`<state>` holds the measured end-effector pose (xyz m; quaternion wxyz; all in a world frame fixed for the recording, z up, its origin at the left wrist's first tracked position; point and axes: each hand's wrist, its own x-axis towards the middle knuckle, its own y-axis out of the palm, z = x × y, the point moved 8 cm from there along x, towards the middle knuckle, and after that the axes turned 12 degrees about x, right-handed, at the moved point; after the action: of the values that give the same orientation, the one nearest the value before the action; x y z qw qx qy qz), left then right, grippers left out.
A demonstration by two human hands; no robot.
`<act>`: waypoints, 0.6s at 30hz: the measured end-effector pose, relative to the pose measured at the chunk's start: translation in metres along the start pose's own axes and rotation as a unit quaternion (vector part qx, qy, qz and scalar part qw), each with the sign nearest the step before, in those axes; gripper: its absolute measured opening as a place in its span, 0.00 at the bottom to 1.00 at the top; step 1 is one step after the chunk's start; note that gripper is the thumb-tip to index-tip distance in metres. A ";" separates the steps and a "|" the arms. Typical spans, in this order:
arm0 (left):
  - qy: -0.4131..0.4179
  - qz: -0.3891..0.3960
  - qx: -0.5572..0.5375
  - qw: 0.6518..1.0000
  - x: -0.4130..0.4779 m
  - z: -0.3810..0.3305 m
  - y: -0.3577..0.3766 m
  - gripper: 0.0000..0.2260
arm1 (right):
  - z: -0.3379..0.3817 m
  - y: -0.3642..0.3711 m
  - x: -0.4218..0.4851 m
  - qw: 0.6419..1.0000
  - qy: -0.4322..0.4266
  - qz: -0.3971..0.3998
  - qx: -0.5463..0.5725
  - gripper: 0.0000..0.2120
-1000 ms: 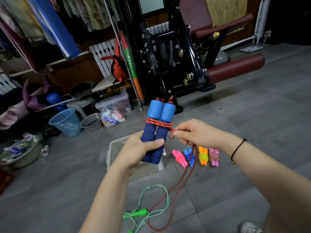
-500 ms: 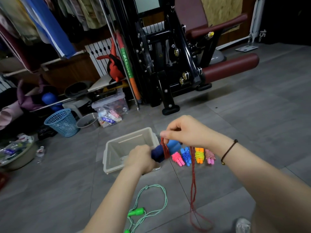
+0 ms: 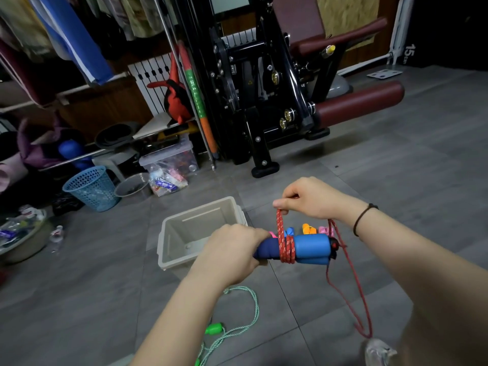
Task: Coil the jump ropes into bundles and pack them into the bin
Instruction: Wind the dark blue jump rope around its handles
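My left hand [image 3: 232,253] grips the dark ends of two blue jump-rope handles [image 3: 309,248], held side by side and lying level. A red cord [image 3: 286,248] is wound round their middle in a few turns. My right hand [image 3: 309,198] pinches that cord just above the handles; the loose rest hangs down to the floor at the right. An empty beige bin [image 3: 200,233] sits on the floor behind my left hand. Coiled bundles in pink, blue, orange and pink [image 3: 307,228] lie behind the handles, mostly hidden. A green rope [image 3: 229,328] lies uncoiled below.
A black weight machine [image 3: 264,101] with maroon pads stands beyond. At the left are a blue mesh basket [image 3: 92,187], a clear box of packets [image 3: 169,165] and a basin of clutter [image 3: 21,233]. Grey tiled floor surrounds the bin. A shoe [image 3: 379,352] shows at the bottom right.
The handles swung from upright down to level, pointing right. My right hand carried the red cord over them, adding turns, and now holds it above the handles.
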<state>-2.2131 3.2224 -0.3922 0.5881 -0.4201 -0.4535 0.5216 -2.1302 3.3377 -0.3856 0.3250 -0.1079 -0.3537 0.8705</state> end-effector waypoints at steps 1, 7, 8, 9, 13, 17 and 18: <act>-0.001 -0.005 -0.029 1.000 -0.004 0.004 -0.005 0.13 | -0.002 0.001 0.000 1.000 0.008 0.004 0.007 0.15; -0.118 0.012 -0.373 0.920 -0.020 0.036 -0.012 0.11 | 0.001 0.003 -0.002 0.983 0.013 0.025 0.183 0.07; -0.149 0.021 -0.447 0.882 -0.021 0.040 -0.009 0.11 | 0.003 0.002 -0.003 0.984 0.005 0.016 0.177 0.07; -0.172 0.023 -0.519 0.837 -0.022 0.042 -0.006 0.13 | 0.003 0.001 -0.003 0.985 0.007 0.007 0.174 0.10; -0.238 -0.006 -0.710 0.663 -0.023 0.048 0.004 0.12 | 0.010 0.011 -0.006 0.982 0.008 0.060 0.178 0.20; -0.305 -0.013 -0.742 0.597 -0.025 0.061 0.018 0.07 | 0.020 0.015 -0.013 0.975 0.006 0.102 0.196 0.19; -0.319 -0.011 -0.742 0.590 -0.026 0.064 0.022 0.06 | 0.023 0.017 -0.016 0.974 0.007 0.112 0.197 0.19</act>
<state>-2.2818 3.2007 -0.4008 -0.1038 -0.5127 -0.8465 0.0987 -2.1363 3.3055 -0.3815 0.2426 -0.0866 -0.1582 0.9532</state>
